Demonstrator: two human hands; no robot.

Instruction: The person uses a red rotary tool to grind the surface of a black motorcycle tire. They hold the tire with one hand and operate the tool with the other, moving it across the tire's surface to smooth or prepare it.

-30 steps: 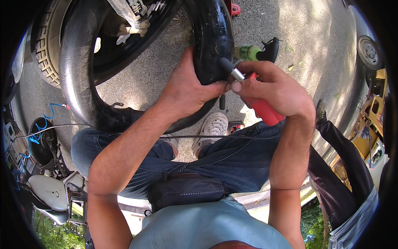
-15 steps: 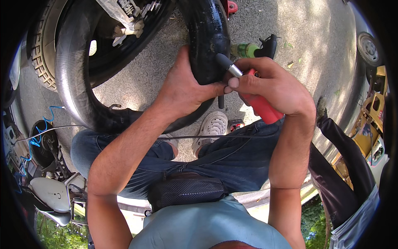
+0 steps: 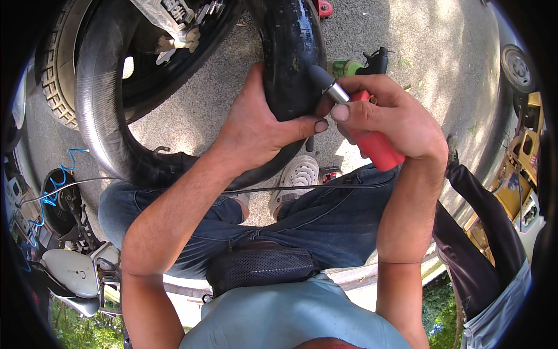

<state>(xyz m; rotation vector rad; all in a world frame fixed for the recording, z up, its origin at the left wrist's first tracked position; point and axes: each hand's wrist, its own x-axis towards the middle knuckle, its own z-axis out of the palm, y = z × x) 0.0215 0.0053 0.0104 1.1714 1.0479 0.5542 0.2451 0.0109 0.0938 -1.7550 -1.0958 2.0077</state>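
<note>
A large black rubber inner tube (image 3: pixel 99 104) rises in front of my knees. My left hand (image 3: pixel 256 125) is wrapped round its right side, with the thumb across the near face. In my right hand (image 3: pixel 386 113) is a red hand-held grinder (image 3: pixel 381 152), its fingers closed round the body. The silver collar and dark rounded grinding tip (image 3: pixel 321 78) point up and left. That tip overlaps the tube's right edge in view; whether it touches the rubber I cannot tell. A valve stem (image 3: pixel 161 149) sticks out on the tube's inner side.
Behind the tube stands a tyre (image 3: pixel 58 87) with chunky tread. A green bottle with a black spray head (image 3: pixel 372 64) lies beyond my right hand. A black cord (image 3: pixel 302 188) crosses my knees. A blue coiled hose (image 3: pixel 51 198) hangs left; another person's dark-trousered legs (image 3: pixel 471 250) are at right.
My right hand and the grinder have shifted slightly right, and the tip has risen a little. The two thumbs are farther apart. My left hand keeps its hold on the inner tube.
</note>
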